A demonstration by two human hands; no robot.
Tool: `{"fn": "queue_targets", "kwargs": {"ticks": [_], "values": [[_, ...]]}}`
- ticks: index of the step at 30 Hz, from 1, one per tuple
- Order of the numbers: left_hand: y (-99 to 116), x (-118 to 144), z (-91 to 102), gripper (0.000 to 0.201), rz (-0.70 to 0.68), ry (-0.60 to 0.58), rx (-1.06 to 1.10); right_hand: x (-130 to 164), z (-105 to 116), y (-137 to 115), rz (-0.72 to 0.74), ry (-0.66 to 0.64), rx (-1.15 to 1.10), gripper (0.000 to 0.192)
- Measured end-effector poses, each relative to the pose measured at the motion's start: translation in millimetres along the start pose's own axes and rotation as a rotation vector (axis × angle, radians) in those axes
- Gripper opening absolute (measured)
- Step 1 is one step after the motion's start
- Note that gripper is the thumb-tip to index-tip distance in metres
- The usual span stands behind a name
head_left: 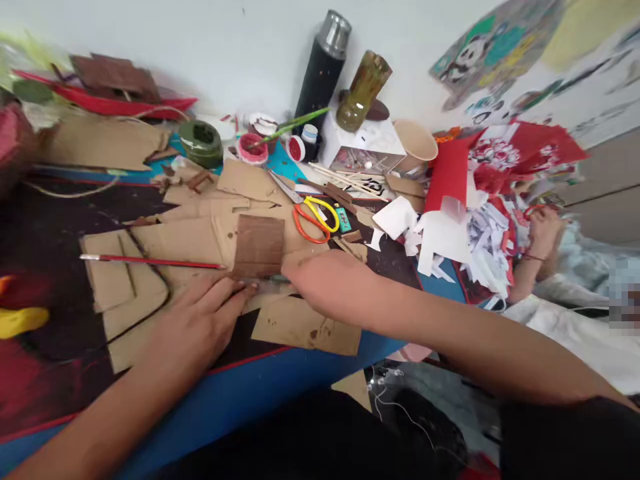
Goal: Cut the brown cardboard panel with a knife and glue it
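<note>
My left hand (207, 313) lies flat on the cardboard, fingers stretched toward a clear, ruler-like strip (270, 288). Its fingertips press at the strip's left part. My right hand (317, 275) is closed at the strip's other end, and whatever its fingers hold is hidden behind the hand. Just above the strip, between both hands, lies a dark brown painted square of cardboard (259, 245). A red pencil (155, 261) rests across cardboard sheets left of the square. Scissors with orange and yellow handles (316, 219) lie beyond my right hand.
A cardboard piece (310, 327) lies near the table's blue front edge (280, 380). Toward the wall stand a black thermos (320, 83), a green-brown vase (363, 93), paint pots (253, 148) and a red model boat (115, 100). Paper scraps (485, 243) and another person's hand (545, 230) are right.
</note>
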State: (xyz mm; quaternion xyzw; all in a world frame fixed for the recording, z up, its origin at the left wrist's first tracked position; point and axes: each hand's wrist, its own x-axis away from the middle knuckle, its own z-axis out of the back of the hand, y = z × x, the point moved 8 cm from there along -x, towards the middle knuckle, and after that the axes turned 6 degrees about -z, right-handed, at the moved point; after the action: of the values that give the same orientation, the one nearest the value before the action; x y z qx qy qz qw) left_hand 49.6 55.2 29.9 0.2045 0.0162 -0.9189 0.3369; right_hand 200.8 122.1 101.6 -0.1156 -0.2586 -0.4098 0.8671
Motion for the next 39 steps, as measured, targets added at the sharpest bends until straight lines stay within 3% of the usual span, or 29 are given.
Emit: {"fn": "queue_targets", "kwargs": {"ticks": [14, 18, 22, 39], "values": [[-4.2, -1.4, -3.0, 0.045, 0.106, -0.005, 0.082, -9.9, -1.3, -6.2, 0.020, -0.007, 0.035, 0.024], [-5.6, -3.3, -0.6, 0.045, 0.099, 0.008, 0.083, -4.3, -0.1, 0.8, 0.022, 0.058, 0.019, 0.015], [-4.8, -5.1, 2.3, 0.046, 0.082, 0.022, 0.069, 3.6, 4.3, 6.4, -0.012, 0.093, 0.000, 0.020], [-1.1, -9.2, 6.2, 0.042, 0.055, -0.016, 0.013, 2.0, -3.7, 7.0, -0.008, 0.049, -0.019, 0.018]]}}
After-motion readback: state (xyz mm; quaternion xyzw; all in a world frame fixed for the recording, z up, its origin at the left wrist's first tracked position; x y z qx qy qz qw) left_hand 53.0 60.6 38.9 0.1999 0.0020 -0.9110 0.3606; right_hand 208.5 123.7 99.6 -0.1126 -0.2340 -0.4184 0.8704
